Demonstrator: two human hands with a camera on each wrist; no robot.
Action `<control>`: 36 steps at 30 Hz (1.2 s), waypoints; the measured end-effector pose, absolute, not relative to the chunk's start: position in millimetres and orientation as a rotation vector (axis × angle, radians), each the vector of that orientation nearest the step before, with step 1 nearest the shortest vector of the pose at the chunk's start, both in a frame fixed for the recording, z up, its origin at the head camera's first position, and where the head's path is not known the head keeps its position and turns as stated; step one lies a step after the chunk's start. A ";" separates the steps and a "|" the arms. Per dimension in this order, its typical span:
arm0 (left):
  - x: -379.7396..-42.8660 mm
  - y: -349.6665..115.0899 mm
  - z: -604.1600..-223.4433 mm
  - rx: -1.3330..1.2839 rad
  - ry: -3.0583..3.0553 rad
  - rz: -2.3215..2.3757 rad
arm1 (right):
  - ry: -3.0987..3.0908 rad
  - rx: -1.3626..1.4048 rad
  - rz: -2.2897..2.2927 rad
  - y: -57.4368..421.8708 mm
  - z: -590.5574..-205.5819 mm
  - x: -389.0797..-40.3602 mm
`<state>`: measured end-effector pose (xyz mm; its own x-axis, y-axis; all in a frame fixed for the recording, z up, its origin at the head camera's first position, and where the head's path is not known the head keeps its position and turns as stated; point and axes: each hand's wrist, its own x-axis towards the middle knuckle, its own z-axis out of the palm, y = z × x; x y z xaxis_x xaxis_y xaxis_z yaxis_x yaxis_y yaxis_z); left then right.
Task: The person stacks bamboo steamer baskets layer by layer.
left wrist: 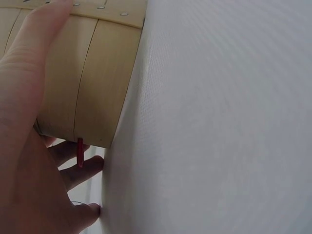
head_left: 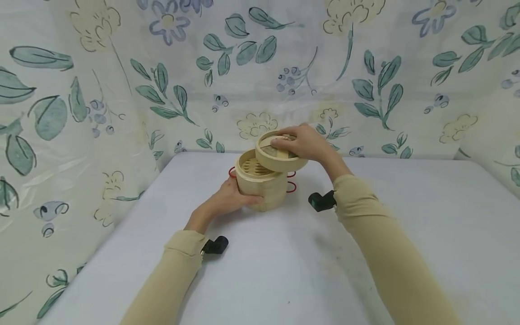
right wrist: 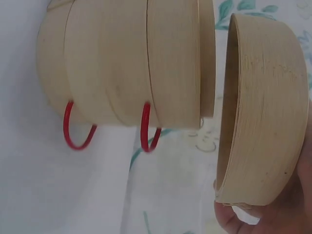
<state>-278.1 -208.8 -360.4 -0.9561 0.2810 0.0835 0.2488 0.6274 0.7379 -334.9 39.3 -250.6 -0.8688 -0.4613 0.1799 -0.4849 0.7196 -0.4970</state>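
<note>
A round bamboo steamer (head_left: 271, 193) of stacked tiers stands on the table, its slatted inner floor partly visible. My left hand (head_left: 227, 197) grips its left side, thumb across the front; in the left wrist view the other fingers reach around behind the wall. Above the steamer's right part, my right hand (head_left: 304, 141) holds the bamboo lid (head_left: 280, 163) tilted, with fingers on its top and rim. From the right wrist view, a gap separates the lid (right wrist: 265, 107) from the steamer's upper rim (right wrist: 207, 63). Red loop handles (right wrist: 78, 144) stick out from the tiers.
The white table (head_left: 260, 275) spreads around the steamer. Behind and to the left hangs a floral-printed cloth (head_left: 284, 67), close beyond the table's back edge. A black wrist camera (head_left: 322, 201) sits by the right cuff, and another black camera (head_left: 215, 245) by the left.
</note>
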 end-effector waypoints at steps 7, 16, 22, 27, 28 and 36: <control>-276.5 -210.4 -360.8 0.487 2.814 1.239 | -2.860 0.870 0.868 10.9 -252.6 -331.4; -275.4 -210.6 -360.8 0.424 2.797 1.230 | -2.869 0.886 0.877 -9.3 -261.5 -329.8; -276.6 -208.8 -358.7 0.485 2.783 1.268 | -2.899 0.838 0.843 -12.2 -262.7 -328.2; -277.1 -208.8 -358.1 0.488 2.792 1.271 | -2.906 0.798 0.857 -12.1 -263.5 -324.7; -277.1 -208.8 -358.1 0.490 2.791 1.272 | -2.904 0.791 0.862 -12.0 -264.1 -324.1; -277.6 -208.6 -361.0 0.456 2.791 1.260 | -2.890 0.765 0.911 -12.6 -271.4 -322.9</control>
